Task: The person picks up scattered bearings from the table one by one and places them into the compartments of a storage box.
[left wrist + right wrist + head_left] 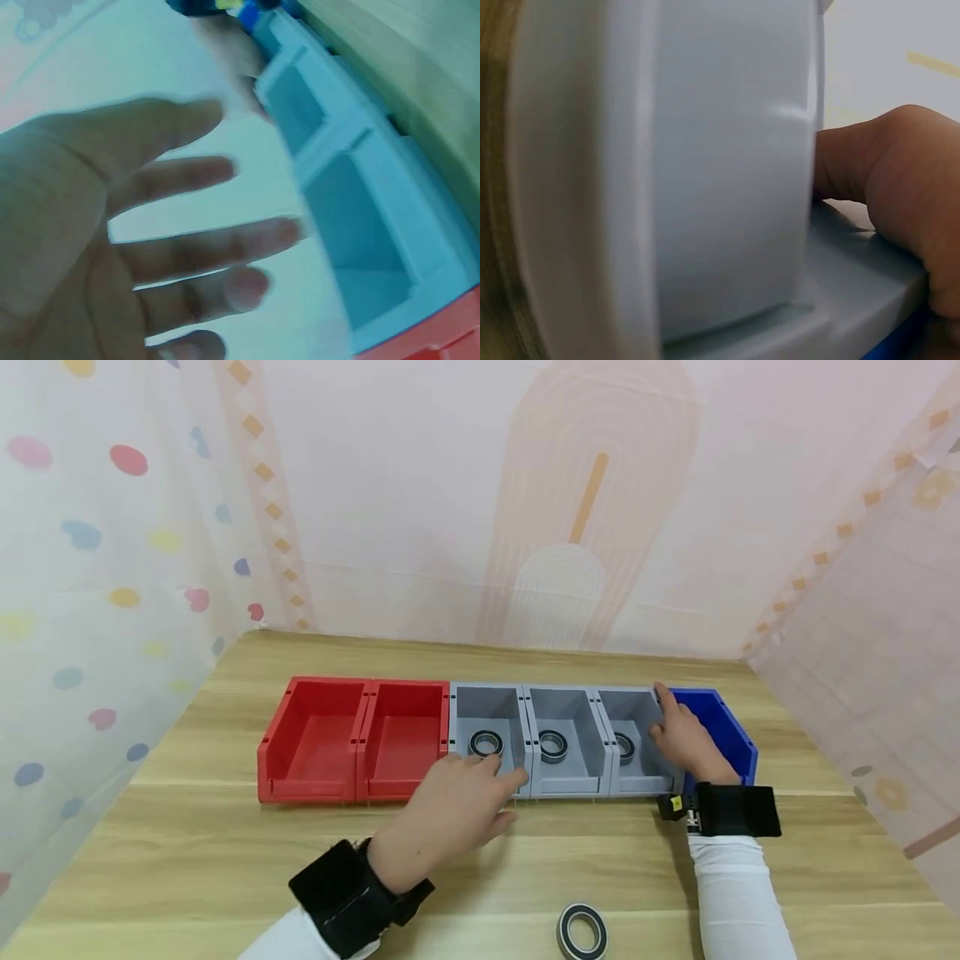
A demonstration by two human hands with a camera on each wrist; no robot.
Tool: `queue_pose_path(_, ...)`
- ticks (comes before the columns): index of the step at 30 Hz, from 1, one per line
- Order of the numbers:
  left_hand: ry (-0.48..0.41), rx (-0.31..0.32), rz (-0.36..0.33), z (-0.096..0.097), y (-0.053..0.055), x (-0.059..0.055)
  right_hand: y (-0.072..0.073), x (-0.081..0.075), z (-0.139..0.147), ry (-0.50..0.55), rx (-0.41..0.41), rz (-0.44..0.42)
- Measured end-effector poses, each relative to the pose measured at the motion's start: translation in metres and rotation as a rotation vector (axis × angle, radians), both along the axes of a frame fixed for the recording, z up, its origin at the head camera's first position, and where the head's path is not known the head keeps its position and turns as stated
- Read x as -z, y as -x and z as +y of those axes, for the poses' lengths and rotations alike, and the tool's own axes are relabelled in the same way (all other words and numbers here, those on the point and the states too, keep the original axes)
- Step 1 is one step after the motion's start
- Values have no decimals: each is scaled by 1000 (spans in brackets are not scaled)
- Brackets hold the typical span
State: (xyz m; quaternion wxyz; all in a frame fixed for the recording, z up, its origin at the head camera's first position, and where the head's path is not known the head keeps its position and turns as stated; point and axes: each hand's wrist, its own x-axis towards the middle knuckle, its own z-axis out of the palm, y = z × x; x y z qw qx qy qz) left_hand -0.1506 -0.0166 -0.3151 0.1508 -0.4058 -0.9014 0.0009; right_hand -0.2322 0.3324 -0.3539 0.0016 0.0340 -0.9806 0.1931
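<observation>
My left hand (450, 810) hovers at the front of the left grey bin (491, 697), palm down, fingers spread and holding nothing. The left wrist view shows the same loosely spread fingers (217, 247). At the right, my right hand (690, 743) grips the side wall of the right grey bin (626, 702), beside the blue bin (720, 735). Its thumb (847, 161) hooks over the wall in the right wrist view; some fingers are hidden. A ring bearing lies in each grey bin: left (486, 733), middle (562, 756) and right (628, 752).
Two red bins (318, 743) stand at the left end of the row. Another bearing (562, 935) lies on the wooden table (187, 860) near the front, between the forearms. A patterned cloth (405, 527) hangs behind the table.
</observation>
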Motion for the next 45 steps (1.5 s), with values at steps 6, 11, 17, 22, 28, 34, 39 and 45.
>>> queue_pose_path(6, 58, 13, -90, -6, -25, -12, -1, -1, 1, -8, 2, 9)
queue_pose_path(11, 104, 136, -89, 12, -54, -2, -1, -3, 1, 0, -2, 2)
queue_pose_path(17, 132, 313, 16, 38, -82, 24, -2, -2, 0, 4, -15, -1)
queue_pose_path(22, 153, 340, 45, 52, -87, 45, -2, 0, 1, 0, -19, 8)
queue_pose_path(28, 172, 344, 82, 56, -82, 61, -1, 1, 0, -3, -25, 3)
queue_pose_path(34, 194, 352, 32, 57, -78, 64, -1, -1, 0, 2, -26, 4)
queue_pose_path(39, 215, 389, -116, 61, -75, 61, 0, -1, 0, 11, -22, 3)
queue_pose_path(45, 218, 428, -124, 67, -75, 58, -1, -1, 0, 5, -16, 10)
